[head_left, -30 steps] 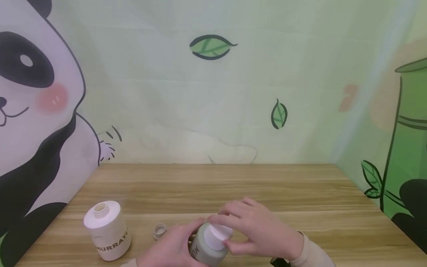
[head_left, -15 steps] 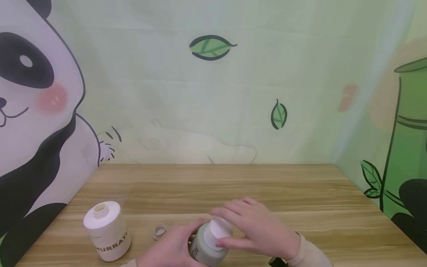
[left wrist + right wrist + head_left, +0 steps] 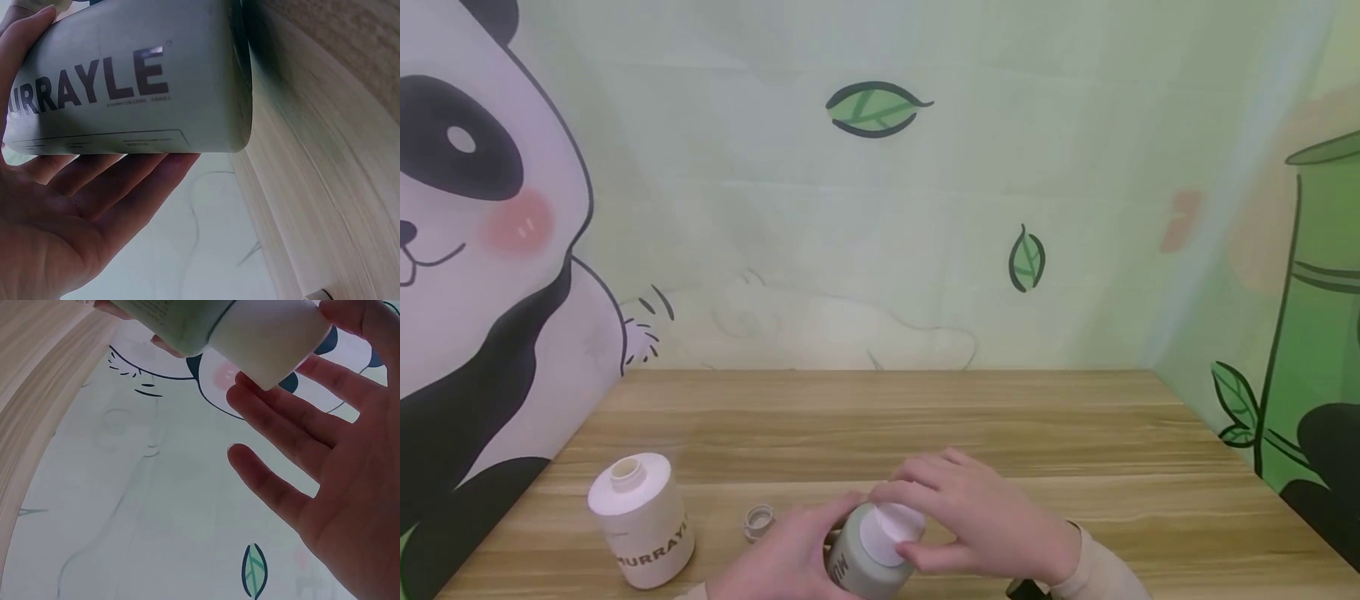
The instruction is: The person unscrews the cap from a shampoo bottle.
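Observation:
My left hand (image 3: 790, 554) grips a grey-green bottle (image 3: 880, 579) lettered "MURRAYLE", its thumb over the near side and its fingers beneath in the left wrist view. The bottle (image 3: 206, 94) is tilted, its top toward my right hand. On that top sits a smooth white cap (image 3: 878, 537), narrowing at its upper end. My right hand (image 3: 981, 521) pinches this cap between thumb and fingers. In the right wrist view, the thumb lies against the white cap (image 3: 269, 347) and the other fingers extend behind and below it.
A white bottle (image 3: 643, 533) with an uncovered neck and similar lettering stands at the left of the wooden table (image 3: 880, 425). A small ring-shaped cap (image 3: 759, 521) lies between it and my left hand. A green cloth printed with a panda (image 3: 482, 275) surrounds the table.
My right hand turned on the white cap, its thumb shifting left half a second ago, and has since turned back. My left hand keeps the bottle in place.

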Available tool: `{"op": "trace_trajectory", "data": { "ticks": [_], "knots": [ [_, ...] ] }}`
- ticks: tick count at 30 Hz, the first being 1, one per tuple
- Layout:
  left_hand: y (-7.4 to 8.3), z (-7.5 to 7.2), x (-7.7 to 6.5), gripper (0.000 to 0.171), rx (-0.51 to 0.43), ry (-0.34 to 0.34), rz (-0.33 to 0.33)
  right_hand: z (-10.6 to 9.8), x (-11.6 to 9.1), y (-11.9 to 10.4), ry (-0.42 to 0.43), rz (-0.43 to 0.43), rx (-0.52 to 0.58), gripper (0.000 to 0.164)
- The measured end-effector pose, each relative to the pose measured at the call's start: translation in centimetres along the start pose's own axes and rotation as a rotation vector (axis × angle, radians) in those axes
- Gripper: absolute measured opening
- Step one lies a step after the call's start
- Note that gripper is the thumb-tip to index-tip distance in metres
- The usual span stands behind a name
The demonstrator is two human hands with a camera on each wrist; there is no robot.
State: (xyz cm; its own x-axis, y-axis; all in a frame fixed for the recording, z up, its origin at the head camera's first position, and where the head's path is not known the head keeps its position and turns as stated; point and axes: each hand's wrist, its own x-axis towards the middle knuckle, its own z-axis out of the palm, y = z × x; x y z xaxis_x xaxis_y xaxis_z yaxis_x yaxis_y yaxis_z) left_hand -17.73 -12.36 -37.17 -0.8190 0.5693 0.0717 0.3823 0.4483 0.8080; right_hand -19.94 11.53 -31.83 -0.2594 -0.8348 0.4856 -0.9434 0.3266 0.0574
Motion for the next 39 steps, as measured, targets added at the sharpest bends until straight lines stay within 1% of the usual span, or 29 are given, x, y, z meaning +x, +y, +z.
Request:
{"op": "trace_trajectory", "data": {
  "ticks": [3,6,9,14,18,22,24,30,35,39],
  "knots": [
    [0.03,0.06,-0.10,0.069,-0.007,0.001,-0.009,-0.20,-0.06,-0.03,-0.007,-0.018,0.034,0.039],
    [0.07,0.08,-0.19,0.069,-0.008,0.000,-0.019,-0.29,-0.03,-0.04,-0.010,-0.033,0.040,0.044],
    [0.06,0.10,-0.21,0.069,-0.006,0.002,-0.021,-0.34,-0.04,-0.01,-0.015,-0.040,0.034,0.044],
    [0.02,0.15,-0.15,0.069,0.006,0.011,-0.003,-0.28,-0.10,0.06,-0.040,0.009,0.047,0.040],
    [0.01,0.14,-0.14,0.069,0.037,0.016,0.009,-0.14,-0.02,0.03,-0.046,0.064,0.014,0.043],
    [0.04,0.08,-0.13,0.069,0.044,0.005,-0.006,-0.05,0.05,-0.03,-0.045,0.113,-0.019,0.044],
    [0.03,0.05,-0.12,0.069,0.036,-0.003,-0.016,0.01,0.09,0.00,-0.040,0.115,-0.024,0.043],
    [0.05,-0.05,-0.02,0.068,0.017,-0.017,-0.025,0.06,0.04,0.05,-0.009,0.075,-0.035,0.034],
    [0.05,-0.02,-0.04,0.069,-0.015,-0.022,-0.020,-0.20,-0.03,0.04,-0.034,0.030,-0.017,0.030],
    [0.04,0.04,-0.09,0.070,-0.049,-0.024,-0.023,-0.48,-0.14,0.16,-0.053,-0.028,0.019,0.035]
  ]
}}
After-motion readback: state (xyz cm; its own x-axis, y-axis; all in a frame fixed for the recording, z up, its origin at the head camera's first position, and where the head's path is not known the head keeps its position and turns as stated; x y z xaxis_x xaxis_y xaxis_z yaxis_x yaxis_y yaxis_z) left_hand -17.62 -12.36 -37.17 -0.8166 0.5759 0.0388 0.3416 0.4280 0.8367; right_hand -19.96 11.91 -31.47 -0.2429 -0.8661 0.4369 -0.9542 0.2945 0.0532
